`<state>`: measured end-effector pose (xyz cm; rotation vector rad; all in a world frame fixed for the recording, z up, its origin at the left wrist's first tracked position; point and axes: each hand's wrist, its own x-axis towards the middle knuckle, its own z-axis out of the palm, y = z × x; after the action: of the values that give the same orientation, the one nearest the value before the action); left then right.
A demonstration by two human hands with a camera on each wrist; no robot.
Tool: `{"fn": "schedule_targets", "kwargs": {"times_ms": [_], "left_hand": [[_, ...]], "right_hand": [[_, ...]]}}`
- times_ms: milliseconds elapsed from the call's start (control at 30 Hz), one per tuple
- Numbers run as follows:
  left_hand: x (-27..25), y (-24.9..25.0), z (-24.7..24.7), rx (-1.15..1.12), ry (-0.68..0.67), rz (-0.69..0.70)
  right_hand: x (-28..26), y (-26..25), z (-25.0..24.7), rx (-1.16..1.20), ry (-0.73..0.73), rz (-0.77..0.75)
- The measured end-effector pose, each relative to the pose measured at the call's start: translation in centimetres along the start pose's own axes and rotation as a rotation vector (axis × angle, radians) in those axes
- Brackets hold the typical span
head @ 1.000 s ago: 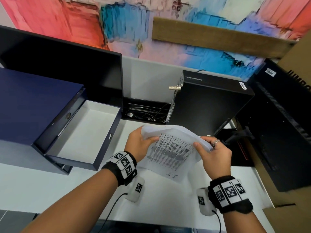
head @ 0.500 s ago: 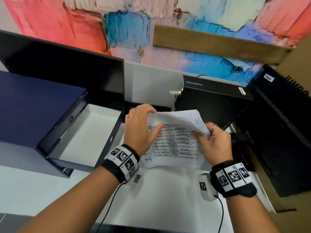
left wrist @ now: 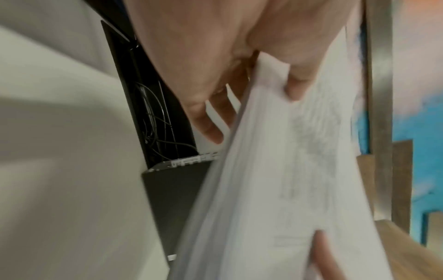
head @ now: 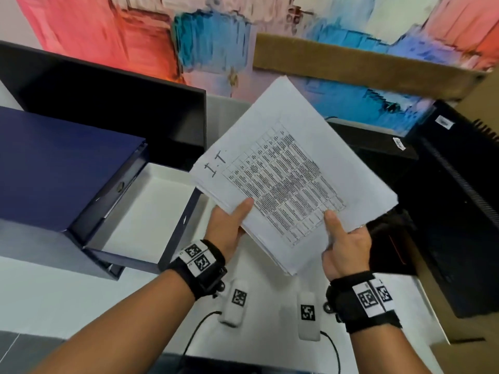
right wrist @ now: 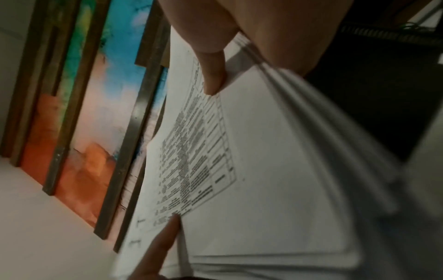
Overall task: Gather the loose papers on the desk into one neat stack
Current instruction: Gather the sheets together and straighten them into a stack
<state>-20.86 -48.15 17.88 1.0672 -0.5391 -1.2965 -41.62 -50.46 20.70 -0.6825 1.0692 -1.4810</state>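
A stack of white papers (head: pixel 291 174), its top sheet a printed table with "I.T." handwritten on it, is held tilted in the air above the white desk (head: pixel 108 300). My left hand (head: pixel 229 228) grips its lower left edge, thumb on top and fingers beneath. My right hand (head: pixel 345 238) grips the lower right edge the same way. In the left wrist view the thumb pinches the papers (left wrist: pixel 275 180) from above. The right wrist view shows the papers (right wrist: pixel 263 170) with their edges slightly fanned under my thumb.
An open blue box file (head: pixel 129 211) with a white inside lies at the left. A black monitor (head: pixel 108 103) stands behind it. Black computer cases (head: pixel 459 211) stand at the right, a cardboard box (head: pixel 480 346) beyond them. A painted wall lies behind.
Both hands have lifted the papers off the desk and flattened them into one stack, which now tilts up towards the head camera. The left hand has shifted from the stack's top edge to its lower left.
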Motion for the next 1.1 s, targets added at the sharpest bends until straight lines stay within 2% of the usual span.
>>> {"fn": "schedule_targets", "kwargs": {"times_ms": [67, 200, 333, 500, 633, 767, 967, 1100], "left_hand": [[0.0, 0.6, -0.3, 0.054, 0.021, 0.09], [-0.7, 1.6, -1.1, 0.3, 0.021, 0.285], [-0.6, 3.4, -1.2, 0.391, -0.03, 0.401], [0.5, 4.3, -1.1, 0.619, -0.072, 0.427], [0.5, 3.6, -1.3, 0.664, -0.08, 0.456], [-0.1, 2.3, -1.5, 0.697, -0.036, 0.513], [0.0, -1.1, -4.0, 0.754, -0.061, 0.332], [0.1, -1.6, -4.3, 0.699, -0.063, 0.318]], "right_hand": [[-0.1, 0.7, -1.0, 0.011, -0.045, 0.019], [1.1, 0.4, -4.1, -0.035, -0.033, 0.039], [1.7, -1.1, -5.2, -0.189, -0.107, 0.024], [2.3, -2.3, -3.3, -0.428, -0.239, -0.086], [2.1, -2.3, -1.9, -0.34, -0.223, -0.125], [0.6, -0.9, -1.7, -0.436, -0.204, -0.216], [-1.0, 3.3, -2.9, -0.529, -0.141, -0.151], [-1.2, 4.2, -3.1, -0.489, -0.071, -0.097]]}}
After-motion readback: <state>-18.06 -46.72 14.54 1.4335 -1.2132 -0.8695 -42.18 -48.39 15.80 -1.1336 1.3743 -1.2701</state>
